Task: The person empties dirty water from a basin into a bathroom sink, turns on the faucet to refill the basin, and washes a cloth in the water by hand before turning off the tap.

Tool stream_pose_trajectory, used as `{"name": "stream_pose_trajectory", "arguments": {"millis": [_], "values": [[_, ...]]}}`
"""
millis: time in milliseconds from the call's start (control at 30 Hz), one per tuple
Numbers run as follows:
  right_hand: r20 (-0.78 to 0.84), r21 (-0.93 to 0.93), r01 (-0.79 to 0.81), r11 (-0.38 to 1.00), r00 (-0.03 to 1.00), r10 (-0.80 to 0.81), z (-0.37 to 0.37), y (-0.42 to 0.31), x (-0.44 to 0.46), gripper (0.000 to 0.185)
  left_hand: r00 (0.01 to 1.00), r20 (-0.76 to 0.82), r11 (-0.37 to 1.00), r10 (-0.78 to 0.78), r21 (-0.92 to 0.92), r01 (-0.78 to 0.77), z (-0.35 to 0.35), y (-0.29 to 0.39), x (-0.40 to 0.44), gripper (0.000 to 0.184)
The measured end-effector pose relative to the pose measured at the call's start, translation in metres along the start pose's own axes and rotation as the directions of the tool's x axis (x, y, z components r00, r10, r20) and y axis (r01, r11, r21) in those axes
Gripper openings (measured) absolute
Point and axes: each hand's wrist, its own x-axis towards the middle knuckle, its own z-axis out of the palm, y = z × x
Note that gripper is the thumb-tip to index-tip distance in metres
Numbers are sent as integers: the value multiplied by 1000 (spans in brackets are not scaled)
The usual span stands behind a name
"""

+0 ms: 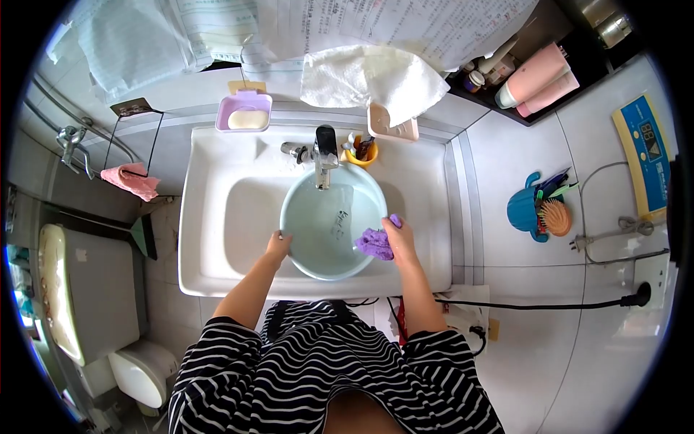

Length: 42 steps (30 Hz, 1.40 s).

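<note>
Tiled wall (520,145) R; prob. toilet (105,311) lower L.

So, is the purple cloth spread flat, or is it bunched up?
Bunched up: the purple cloth is a crumpled lump in the right hand, with no flat, open part showing.

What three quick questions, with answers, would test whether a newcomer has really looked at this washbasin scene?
1. Which hand holds the purple cloth?

2. True or false: the bar of soap lies in the pale blue basin.

3. Fill in the colour: the cup beside the faucet is ____.

Key:
1. The right hand; the left hand is at the basin's rim.
2. False; it lies in the lilac soap dish.
3. Yellow.
</note>
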Motion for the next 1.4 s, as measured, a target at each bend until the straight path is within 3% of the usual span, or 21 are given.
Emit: {"name": "stream_pose_trajectory", "arguments": {"millis": [67, 167, 500, 900, 1100, 1400], "values": [[-22, -213, 112, 971, 993, -120, 4, -12, -6, 18, 1000, -17, 998, 21, 64, -19, -1, 1, -8, 55], [40, -289, 211, 934, 977, -209, 3, -13, -5, 15, 998, -47, 996, 52, 75, -48, -4, 1, -16, 51], [127, -225, 209, 952, 975, -184, -8, -61, -33, 14, 986, -2, 981, 164, -105, -164, -15, 5, -66, 41], [188, -158, 165, 974, 973, -135, -40, -96, -47, 21, 985, 12, 962, 175, -217, -168, 10, 10, -113, 36], [227, -181, 177, 967, 965, -134, -52, -106, -47, 24, 982, -81, 977, 169, -116, -178, 27, 6, -132, 39], [224, -181, 157, 971, 968, -114, -58, -105, -44, 22, 990, -57, 988, 131, -79, -136, 27, 11, -141, 41]]}}
